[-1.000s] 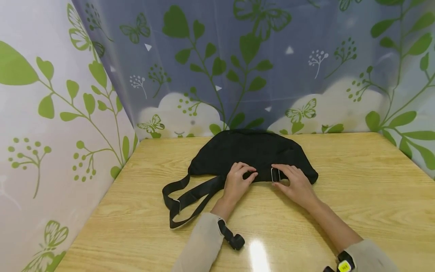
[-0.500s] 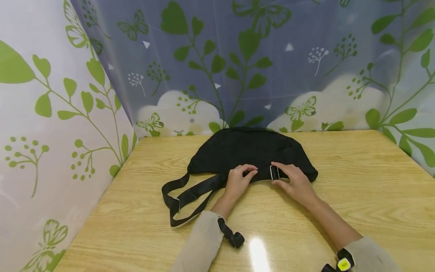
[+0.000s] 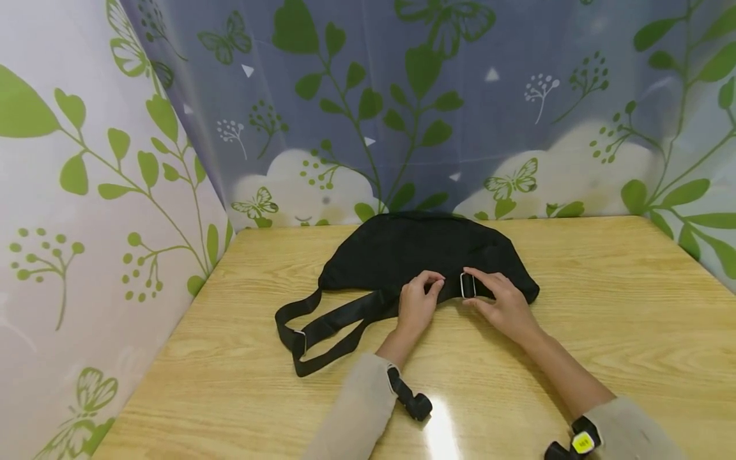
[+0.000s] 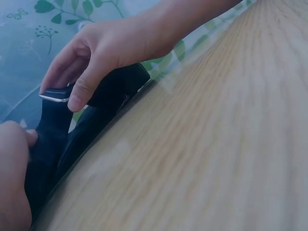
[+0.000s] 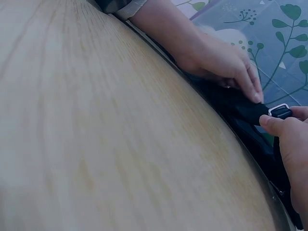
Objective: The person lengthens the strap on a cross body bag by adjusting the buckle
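Above the grained tabletop (image 3: 632, 319), flat black strap (image 4: 50, 139) pinch-tight in left hand (image 3: 418, 303), rectangular metal buckle (image 3: 462, 285) likewise in right hand (image 3: 507, 308)

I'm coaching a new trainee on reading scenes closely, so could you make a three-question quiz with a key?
1. Which part of the black waist bag does the right hand pinch?
2. True or false: the left hand holds nothing.
3. In the head view, the strap loop lies: A, right of both hands; B, between the hands; C, left of both hands.

Key:
1. A metal slider.
2. False; it pinches the strap.
3. C.
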{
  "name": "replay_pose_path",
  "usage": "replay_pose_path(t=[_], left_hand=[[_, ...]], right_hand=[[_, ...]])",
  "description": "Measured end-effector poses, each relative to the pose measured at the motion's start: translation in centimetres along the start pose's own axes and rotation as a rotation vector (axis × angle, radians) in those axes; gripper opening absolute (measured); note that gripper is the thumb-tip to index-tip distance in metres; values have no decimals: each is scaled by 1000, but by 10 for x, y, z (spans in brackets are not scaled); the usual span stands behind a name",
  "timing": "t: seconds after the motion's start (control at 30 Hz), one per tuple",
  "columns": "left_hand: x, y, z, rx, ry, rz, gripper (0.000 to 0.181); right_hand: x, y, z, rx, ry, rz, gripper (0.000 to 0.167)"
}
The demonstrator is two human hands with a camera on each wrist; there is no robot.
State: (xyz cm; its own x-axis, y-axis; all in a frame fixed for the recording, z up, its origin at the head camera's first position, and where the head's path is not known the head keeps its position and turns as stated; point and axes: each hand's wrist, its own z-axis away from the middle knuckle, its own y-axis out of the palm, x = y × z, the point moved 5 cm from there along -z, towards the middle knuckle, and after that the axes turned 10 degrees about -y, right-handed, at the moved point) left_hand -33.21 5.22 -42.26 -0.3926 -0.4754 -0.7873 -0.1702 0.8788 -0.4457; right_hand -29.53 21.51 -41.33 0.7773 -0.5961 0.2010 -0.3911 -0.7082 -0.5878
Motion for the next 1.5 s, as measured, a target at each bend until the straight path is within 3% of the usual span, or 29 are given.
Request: replay_pose_path(t=[0.07,0.2,0.47,0.53,0.73,0.93,1.13,1.33,1.5], left_hand=[[2,1,0,23,-35,-9,6],[3,4,0,73,-35,46,7],[-2,7,2,161,54,166,10],[-4,5,3,139,71,120,10],[-3,0,4,12,57,-139,11],[-2,-3,3,-42,49,-255,9],[-4,-2,3,-5,67,-214,10],[-7,0,4,75,162,-114,13],[-10,-2,5,18,222,-180,13]], right_hand=[[0,0,-1,2,-3,-12,66],[0,1,0,3,0,-32,66],[3,3,0,21,-45,-68,65],[3,3,0,21,-41,-70,65],[4,2,-1,16,-20,-49,66],[4,2,-2,7,-26,-39,67],[3,2,-2,7,-38,-39,66],[4,2,-2,16,-58,-46,65],[5,2,-2,15,-51,-43,65]])
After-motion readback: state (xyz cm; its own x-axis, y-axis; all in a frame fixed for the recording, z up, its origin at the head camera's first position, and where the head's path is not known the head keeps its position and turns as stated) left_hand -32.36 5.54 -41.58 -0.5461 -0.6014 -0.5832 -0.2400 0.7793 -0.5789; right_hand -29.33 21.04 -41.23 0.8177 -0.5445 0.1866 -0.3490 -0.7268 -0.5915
